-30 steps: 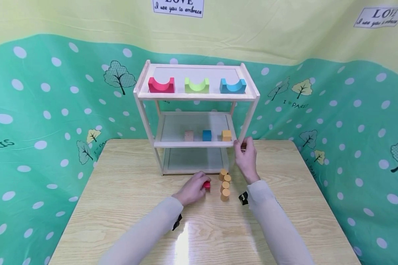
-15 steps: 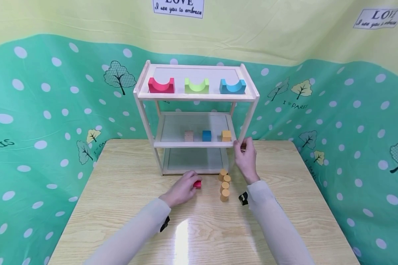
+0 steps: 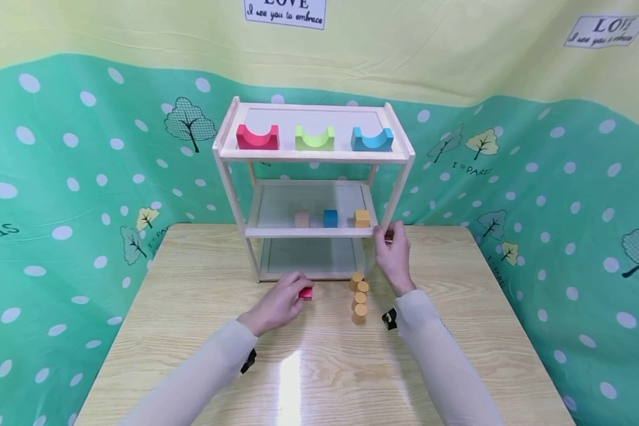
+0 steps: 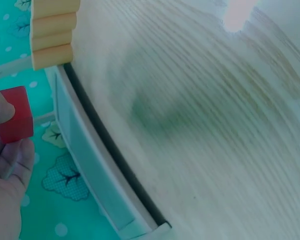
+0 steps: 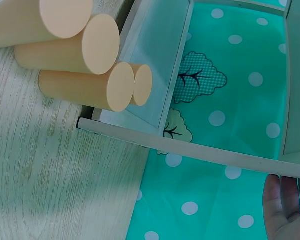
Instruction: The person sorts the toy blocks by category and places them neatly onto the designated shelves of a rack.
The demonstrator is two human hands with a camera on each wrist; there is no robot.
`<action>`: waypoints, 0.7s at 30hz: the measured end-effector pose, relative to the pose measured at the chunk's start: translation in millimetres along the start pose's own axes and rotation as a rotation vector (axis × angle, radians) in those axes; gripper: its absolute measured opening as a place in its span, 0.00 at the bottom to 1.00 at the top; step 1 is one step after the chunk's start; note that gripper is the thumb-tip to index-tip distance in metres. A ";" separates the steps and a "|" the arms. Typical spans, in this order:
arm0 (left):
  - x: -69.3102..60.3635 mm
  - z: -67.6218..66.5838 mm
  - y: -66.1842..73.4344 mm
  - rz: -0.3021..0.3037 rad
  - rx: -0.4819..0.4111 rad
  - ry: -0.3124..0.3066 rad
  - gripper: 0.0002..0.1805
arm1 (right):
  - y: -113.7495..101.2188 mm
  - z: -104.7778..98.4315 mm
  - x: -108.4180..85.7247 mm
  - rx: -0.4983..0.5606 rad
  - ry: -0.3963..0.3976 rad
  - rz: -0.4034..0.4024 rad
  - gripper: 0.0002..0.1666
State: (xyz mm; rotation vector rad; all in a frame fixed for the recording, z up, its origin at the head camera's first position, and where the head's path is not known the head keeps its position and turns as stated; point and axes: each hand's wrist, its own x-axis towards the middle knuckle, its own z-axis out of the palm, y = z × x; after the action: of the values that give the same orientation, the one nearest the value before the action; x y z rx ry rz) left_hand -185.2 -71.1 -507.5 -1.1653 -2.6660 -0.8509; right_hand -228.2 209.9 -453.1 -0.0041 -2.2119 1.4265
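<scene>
My left hand (image 3: 278,303) pinches a small red block (image 3: 306,293) between thumb and fingers, in front of the shelf's bottom tier. In the left wrist view the red block (image 4: 17,117) shows flat faces, with the thumb on one side and fingertips under it. My right hand (image 3: 394,257) grips the right front post of the white three-tier shelf (image 3: 314,155), level with the middle tier. The right wrist view shows only some fingers (image 5: 273,200) against the post. Several upright tan wooden cylinders (image 3: 359,299) stand in a row between the hands.
Red (image 3: 258,141), green (image 3: 315,142) and blue (image 3: 371,142) arch-cut blocks line the top tier. On the middle tier sit a pale pink cube (image 3: 302,219), a blue cube (image 3: 330,219) and a yellow-orange cube (image 3: 362,219). Patterned cloth (image 3: 85,177) hangs behind the wooden table (image 3: 191,260).
My left hand has moved left with the red block, away from the cylinders. The right hand stays on the shelf post.
</scene>
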 end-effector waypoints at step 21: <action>-5.6 -41.7 -1.4 0.086 0.055 0.134 0.19 | 2.0 -1.0 0.2 -0.008 -0.004 -0.021 0.13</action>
State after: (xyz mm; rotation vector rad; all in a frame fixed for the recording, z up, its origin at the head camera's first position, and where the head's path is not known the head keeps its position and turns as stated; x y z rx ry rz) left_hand -187.2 -97.7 -475.0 -1.1571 -2.4975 -0.8058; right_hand -228.5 211.7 -454.4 0.0195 -2.2145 1.4071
